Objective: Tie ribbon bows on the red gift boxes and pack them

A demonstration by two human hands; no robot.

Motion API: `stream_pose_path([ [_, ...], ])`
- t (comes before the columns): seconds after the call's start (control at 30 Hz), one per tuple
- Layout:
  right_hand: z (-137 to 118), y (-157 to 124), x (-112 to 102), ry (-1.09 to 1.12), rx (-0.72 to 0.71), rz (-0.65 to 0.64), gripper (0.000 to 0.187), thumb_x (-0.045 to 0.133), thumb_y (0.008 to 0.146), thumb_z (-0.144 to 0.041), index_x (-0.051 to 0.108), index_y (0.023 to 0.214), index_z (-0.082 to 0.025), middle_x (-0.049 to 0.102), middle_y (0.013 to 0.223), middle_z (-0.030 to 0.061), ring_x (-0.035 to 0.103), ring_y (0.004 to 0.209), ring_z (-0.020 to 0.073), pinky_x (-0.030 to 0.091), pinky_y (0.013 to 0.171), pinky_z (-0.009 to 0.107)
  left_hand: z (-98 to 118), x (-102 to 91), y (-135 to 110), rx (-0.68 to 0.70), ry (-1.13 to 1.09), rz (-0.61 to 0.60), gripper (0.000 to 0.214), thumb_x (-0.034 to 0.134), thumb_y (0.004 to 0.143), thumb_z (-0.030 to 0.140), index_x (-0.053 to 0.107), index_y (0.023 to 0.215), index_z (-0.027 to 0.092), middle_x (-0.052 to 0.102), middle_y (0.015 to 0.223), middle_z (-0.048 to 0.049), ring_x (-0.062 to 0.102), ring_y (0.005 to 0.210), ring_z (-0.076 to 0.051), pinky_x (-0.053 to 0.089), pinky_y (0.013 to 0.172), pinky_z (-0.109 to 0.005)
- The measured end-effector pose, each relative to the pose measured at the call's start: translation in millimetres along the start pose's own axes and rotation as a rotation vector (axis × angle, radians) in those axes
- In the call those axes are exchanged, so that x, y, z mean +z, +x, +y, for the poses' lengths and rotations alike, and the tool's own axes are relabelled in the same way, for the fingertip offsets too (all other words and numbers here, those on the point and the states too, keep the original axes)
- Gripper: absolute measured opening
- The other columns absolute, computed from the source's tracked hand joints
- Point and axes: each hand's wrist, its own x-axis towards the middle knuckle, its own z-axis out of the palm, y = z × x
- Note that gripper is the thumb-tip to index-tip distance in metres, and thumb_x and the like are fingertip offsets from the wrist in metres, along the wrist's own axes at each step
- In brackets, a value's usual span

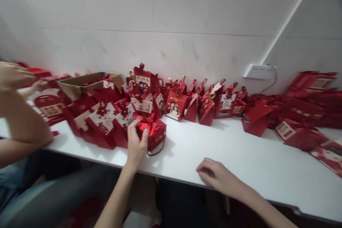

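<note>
My left hand (137, 142) grips the near left side of a red gift box (157, 134), thumb and fingers at its edge. A satin ribbon bow is on its top, and a dark red cord loop hangs down at its front. The box stands on the white table, right beside a row of red gift boxes (105, 124) with pale printed tags. My right hand (212, 172) rests at the table's front edge, loosely curled, with nothing visible in it.
More red gift boxes (176, 106) line the wall. A cardboard box (72, 91) stands at the back left. Flatter red packages are piled (304, 108) at the right. A power strip (259, 72) is on the wall. Another person's arm (24, 124) leans on the table at the left.
</note>
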Motion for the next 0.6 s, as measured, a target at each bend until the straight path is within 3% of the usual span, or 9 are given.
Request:
stream_pose_path([
  [0.1, 8, 4, 13, 0.050, 0.014, 0.259, 0.019, 0.046, 0.081, -0.020, 0.061, 0.070, -0.017, 0.059, 0.069, 0.0039, 0.053, 0.063, 0.0154, 0.043, 0.062, 0.029, -4, 8.2, 5, -0.141, -0.006, -0.028, 0.051, 0.048, 0.078, 0.046, 0.046, 0.117, 0.013, 0.050, 0.118, -0.0156, 0.046, 0.116, -0.032, 0.032, 0.105, -0.051],
  [0.2, 13, 3, 21, 0.140, -0.020, 0.410, 0.015, 0.048, 0.079, -0.021, 0.059, 0.070, -0.019, 0.058, 0.069, 0.0032, 0.053, 0.062, 0.0159, 0.044, 0.061, 0.029, -4, 22.5, 0, -0.285, -0.071, -0.103, 0.058, 0.050, 0.075, 0.054, 0.043, 0.121, 0.019, 0.050, 0.119, -0.0126, 0.048, 0.113, -0.035, 0.036, 0.101, -0.055],
  [0.33, 21, 2, 24, 0.170, 0.025, 0.516, 0.012, 0.052, 0.077, -0.031, 0.057, 0.085, -0.023, 0.058, 0.075, 0.0024, 0.057, 0.060, 0.0165, 0.048, 0.057, 0.029, 16, 54.8, -21, -0.194, -0.068, -0.260, 0.063, 0.049, 0.073, 0.062, 0.044, 0.120, 0.020, 0.047, 0.117, -0.0131, 0.047, 0.112, -0.038, 0.042, 0.094, -0.057],
  [0.43, 30, 0, 24, 0.219, -0.055, 0.602, 0.060, 0.069, 0.063, -0.041, 0.044, 0.115, -0.029, 0.054, 0.107, 0.0071, 0.061, 0.089, 0.0237, 0.054, 0.066, 0.031, 43, 82.5, -44, -0.084, -0.067, -0.332, 0.063, 0.047, 0.073, 0.064, 0.046, 0.114, 0.016, 0.048, 0.108, -0.0137, 0.050, 0.105, -0.037, 0.045, 0.087, -0.056],
  [0.5, 35, -2, 22, 0.242, -0.130, 0.672, 0.093, 0.079, 0.050, -0.043, 0.029, 0.128, -0.033, 0.041, 0.129, 0.0094, 0.048, 0.118, 0.0308, 0.051, 0.088, 0.038, 58, 96.8, -56, 0.008, -0.089, -0.389, 0.062, 0.047, 0.072, 0.064, 0.048, 0.109, 0.015, 0.050, 0.103, -0.0130, 0.051, 0.100, -0.034, 0.046, 0.085, -0.054],
  [0.53, 38, -2, 21, 0.269, -0.146, 0.700, 0.102, 0.081, 0.048, -0.043, 0.023, 0.131, -0.034, 0.037, 0.134, 0.0096, 0.042, 0.125, 0.0319, 0.047, 0.096, 0.041, 64, 102.1, -59, 0.040, -0.117, -0.442, 0.058, 0.047, 0.073, 0.062, 0.048, 0.108, 0.015, 0.051, 0.101, -0.0121, 0.053, 0.096, -0.032, 0.047, 0.083, -0.052],
  [0.6, 41, -3, 14, 0.343, -0.113, 0.724, 0.098, 0.078, 0.056, -0.041, 0.019, 0.133, -0.033, 0.038, 0.136, 0.0101, 0.041, 0.127, 0.0298, 0.040, 0.104, 0.042, 73, 110.0, -60, 0.057, -0.216, -0.555, 0.050, 0.047, 0.076, 0.057, 0.047, 0.107, 0.018, 0.054, 0.097, -0.0090, 0.057, 0.085, -0.026, 0.050, 0.075, -0.045],
])
